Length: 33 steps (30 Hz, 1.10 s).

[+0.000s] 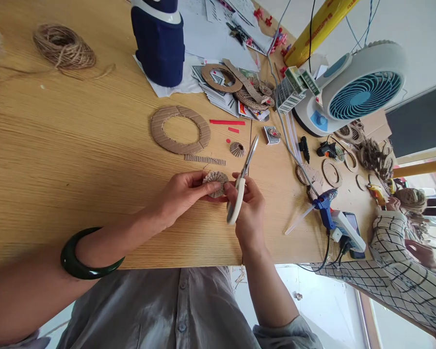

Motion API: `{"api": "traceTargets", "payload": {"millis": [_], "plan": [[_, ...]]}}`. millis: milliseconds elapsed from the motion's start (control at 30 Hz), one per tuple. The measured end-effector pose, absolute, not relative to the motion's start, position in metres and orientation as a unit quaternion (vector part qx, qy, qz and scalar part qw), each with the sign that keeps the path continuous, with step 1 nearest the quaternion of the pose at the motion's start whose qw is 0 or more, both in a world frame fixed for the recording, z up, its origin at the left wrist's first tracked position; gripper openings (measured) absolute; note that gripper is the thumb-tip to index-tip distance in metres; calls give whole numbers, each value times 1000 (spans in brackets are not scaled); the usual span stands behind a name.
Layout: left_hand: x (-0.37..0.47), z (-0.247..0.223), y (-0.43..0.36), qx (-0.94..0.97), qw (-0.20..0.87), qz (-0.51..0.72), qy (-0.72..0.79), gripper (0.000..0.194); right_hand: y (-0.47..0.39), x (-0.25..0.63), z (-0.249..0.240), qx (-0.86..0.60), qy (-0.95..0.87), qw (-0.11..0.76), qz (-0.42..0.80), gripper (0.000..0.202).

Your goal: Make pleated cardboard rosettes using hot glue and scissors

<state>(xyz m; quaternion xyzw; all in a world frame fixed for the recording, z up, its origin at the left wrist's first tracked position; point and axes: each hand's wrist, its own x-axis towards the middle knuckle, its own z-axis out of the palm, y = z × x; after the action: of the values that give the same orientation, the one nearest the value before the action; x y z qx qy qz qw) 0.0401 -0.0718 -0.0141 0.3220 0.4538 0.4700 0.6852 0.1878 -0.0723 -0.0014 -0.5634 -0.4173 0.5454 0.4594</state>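
My left hand (183,194) pinches a round pleated rosette (216,183) of corrugated cardboard between thumb and fingers. White-handled scissors (239,189) rest in my right hand (250,208), blades pointing up and away. The right fingertips also reach the rosette's right edge. Just beyond the hands lie a corrugated strip (205,159) and a second small pleated rosette (237,149). A flat cardboard ring (180,130) is farther back, near red paper strips (227,122) and a small red dot (228,140).
A twine coil (63,46) lies far left, and a dark blue container (158,43) stands at the back. On the right are a white fan (363,92), a blue glue gun (325,208) with cords and a power strip (348,230). Another person's checked sleeve (392,237) is at far right.
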Motion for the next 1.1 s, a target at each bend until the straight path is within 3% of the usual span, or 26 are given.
{"api": "traceTargets", "payload": {"millis": [467, 833, 1100], "plan": [[28, -3, -70, 415, 635, 451, 471, 19, -93, 241, 29, -547, -509, 249, 616, 57], [35, -16, -70, 303, 720, 485, 393, 15, -106, 227, 20, -540, -484, 249, 641, 55], [36, -17, -71, 289, 711, 492, 411, 18, -105, 224, 23, -555, -477, 245, 636, 53]]}}
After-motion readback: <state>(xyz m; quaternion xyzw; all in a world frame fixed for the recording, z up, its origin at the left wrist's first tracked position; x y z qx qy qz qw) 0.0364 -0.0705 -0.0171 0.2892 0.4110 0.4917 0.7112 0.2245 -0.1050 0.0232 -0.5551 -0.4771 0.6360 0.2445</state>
